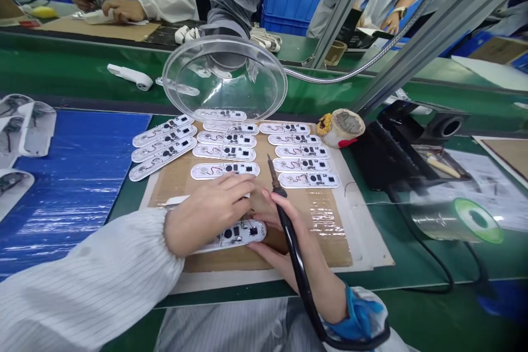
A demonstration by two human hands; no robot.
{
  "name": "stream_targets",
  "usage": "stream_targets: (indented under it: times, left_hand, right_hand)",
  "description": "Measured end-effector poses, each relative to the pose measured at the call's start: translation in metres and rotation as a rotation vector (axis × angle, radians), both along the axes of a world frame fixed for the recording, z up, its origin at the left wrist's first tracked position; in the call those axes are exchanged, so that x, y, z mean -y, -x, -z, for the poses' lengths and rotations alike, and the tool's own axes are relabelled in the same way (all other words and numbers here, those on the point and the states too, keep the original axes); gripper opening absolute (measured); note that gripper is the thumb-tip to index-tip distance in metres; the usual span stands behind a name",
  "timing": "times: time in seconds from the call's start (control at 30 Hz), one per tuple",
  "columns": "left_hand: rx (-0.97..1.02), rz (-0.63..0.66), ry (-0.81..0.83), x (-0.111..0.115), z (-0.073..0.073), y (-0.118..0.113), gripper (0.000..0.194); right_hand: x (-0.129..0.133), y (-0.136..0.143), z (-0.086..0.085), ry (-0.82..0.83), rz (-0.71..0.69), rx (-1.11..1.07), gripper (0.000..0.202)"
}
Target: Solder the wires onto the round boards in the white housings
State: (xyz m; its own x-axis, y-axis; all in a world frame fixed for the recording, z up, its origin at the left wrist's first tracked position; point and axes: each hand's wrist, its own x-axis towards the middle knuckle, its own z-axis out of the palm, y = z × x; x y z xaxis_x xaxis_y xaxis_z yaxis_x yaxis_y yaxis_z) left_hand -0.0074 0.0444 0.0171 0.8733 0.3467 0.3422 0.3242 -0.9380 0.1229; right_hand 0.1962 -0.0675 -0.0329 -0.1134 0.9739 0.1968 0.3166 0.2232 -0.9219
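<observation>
My left hand [210,212] lies over a white oblong panel [231,237] with a circuit board and thin wires, hiding much of it. Its fingers are bent together above the wires; what they pinch is hidden. In my right hand [307,250] is a soldering iron [279,190], its tip pointing up and away from the panel. Fingers and thumb of that same hand also touch the panel's right end. Just behind my hands, similar panels [225,170] lie in rows on a brown cardboard sheet [330,220].
A clear round extractor hood [225,80] hangs over the panels. To the right stand a black soldering stand [388,148], a solder spool [457,221] and a small pot [344,127]. White housings [39,129] sit on blue film at left. Co-workers' hands [124,10] are across the bench.
</observation>
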Motion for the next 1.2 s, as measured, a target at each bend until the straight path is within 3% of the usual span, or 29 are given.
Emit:
stream_targets:
  times: [0.13,0.23,0.33,0.47,0.57,0.8,1.2]
  left_hand:
    - [0.139,-0.235,0.219,0.033,0.006,0.002,0.021]
    - [0.231,-0.338,0.286,0.05,0.011,0.002,0.018]
    - [0.232,-0.378,0.282,0.054,0.016,-0.001,0.014]
    - [0.217,-0.382,0.262,0.051,0.019,-0.002,0.012]
    - [0.219,-0.384,0.254,0.05,0.02,-0.002,0.013]
    - [0.231,-0.393,0.243,0.05,0.019,-0.002,0.01]
    - [0.217,-0.403,0.268,0.055,0.017,-0.003,0.012]
  right_hand:
    - [-0.001,0.007,0.0,0.005,0.06,0.014,0.087]
    - [-0.002,0.01,-0.005,-0.017,0.047,0.033,0.086]
    - [0.001,0.004,-0.014,-0.039,0.13,-0.041,0.073]
    - [0.009,-0.025,-0.024,-0.195,0.422,-0.112,0.021]
    - [0.014,-0.043,-0.023,-0.31,0.507,-0.162,0.027]
    - [0.018,-0.046,-0.011,-0.256,0.443,-0.063,0.016]
    - [0.019,-0.047,-0.012,-0.262,0.352,-0.082,0.015]
